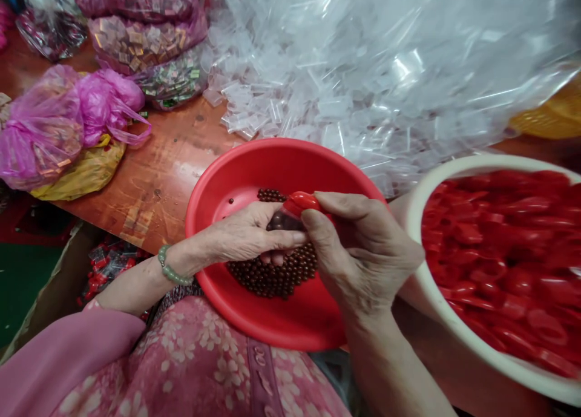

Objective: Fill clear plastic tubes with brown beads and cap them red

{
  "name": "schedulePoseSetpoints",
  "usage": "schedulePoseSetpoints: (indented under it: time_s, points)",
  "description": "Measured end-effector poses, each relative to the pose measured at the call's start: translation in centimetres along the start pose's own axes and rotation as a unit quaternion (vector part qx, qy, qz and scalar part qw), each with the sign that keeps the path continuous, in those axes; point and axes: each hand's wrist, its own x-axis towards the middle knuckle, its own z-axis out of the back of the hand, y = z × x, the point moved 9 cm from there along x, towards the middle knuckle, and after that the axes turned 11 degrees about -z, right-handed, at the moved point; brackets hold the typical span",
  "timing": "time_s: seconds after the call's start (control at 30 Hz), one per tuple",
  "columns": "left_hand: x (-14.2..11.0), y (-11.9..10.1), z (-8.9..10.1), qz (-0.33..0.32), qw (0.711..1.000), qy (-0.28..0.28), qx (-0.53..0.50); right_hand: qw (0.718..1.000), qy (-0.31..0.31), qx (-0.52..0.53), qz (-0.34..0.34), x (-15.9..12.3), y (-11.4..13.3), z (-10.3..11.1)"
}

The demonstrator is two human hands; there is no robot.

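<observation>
A red plastic bowl (254,175) rests on my lap against the table edge, with a heap of small dark brown beads (276,275) in it. Over the bowl, my left hand (247,235) is closed around a small clear tube filled with beads (284,221). My right hand (358,247) pinches a red cap (302,201) on the top of that tube. A green bead bracelet (170,269) is on my left wrist.
A white basin (420,272) full of red caps (503,247) stands at the right. A big clear bag of empty clear tubes (363,72) lies behind the bowl. Pink bags (68,120) and bags of small packets (145,42) sit on the wooden table (158,175).
</observation>
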Motion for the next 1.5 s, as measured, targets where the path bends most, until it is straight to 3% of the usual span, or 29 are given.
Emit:
schedulePoseSetpoints:
  time_s: [0.1, 0.23, 0.43, 0.63, 0.83, 1.07, 1.17, 1.33, 1.4, 1.5]
  points:
    - [0.1, -0.2, -0.3, -0.005, 1.000, 0.008, -0.029, 0.991, 0.050, -0.073, 0.101, -0.1, 1.6, -0.5]
    - [0.3, 0.3, -0.6, 0.000, 0.996, 0.006, -0.089, 0.945, 0.080, -0.244, 0.202, -0.2, 3.2, -1.7]
    - [0.7, 0.8, -0.9, 0.004, 0.984, -0.024, -0.178, 0.901, 0.123, -0.348, 0.226, 0.4, 3.8, -3.0]
    - [1.0, 0.1, -0.9, 0.004, 0.977, -0.030, -0.211, 0.874, 0.112, -0.383, 0.278, 1.1, 4.2, -3.1]
    - [1.3, -0.1, -0.3, -0.009, 0.985, -0.034, -0.168, 0.894, 0.076, -0.327, 0.298, 1.4, 3.9, -3.3]
    - [1.3, -0.3, -0.4, -0.030, 0.986, -0.042, -0.158, 0.923, 0.047, -0.292, 0.248, 1.2, 3.4, -2.9]
    - [1.0, 0.1, -0.8, -0.017, 0.983, -0.026, -0.179, 0.924, 0.045, -0.299, 0.233, 0.7, 2.9, -2.9]
    - [0.7, 0.6, -1.0, -0.004, 0.984, -0.014, -0.176, 0.917, 0.000, -0.284, 0.280, -0.6, 2.9, -2.5]
    - [0.7, 0.8, -1.0, -0.004, 0.985, -0.020, -0.173, 0.922, 0.008, -0.286, 0.259, -0.5, 2.6, -2.4]
    - [0.8, 1.2, -0.7, -0.008, 0.984, -0.054, -0.170, 0.931, 0.068, -0.296, 0.203, -0.2, 2.0, -2.9]
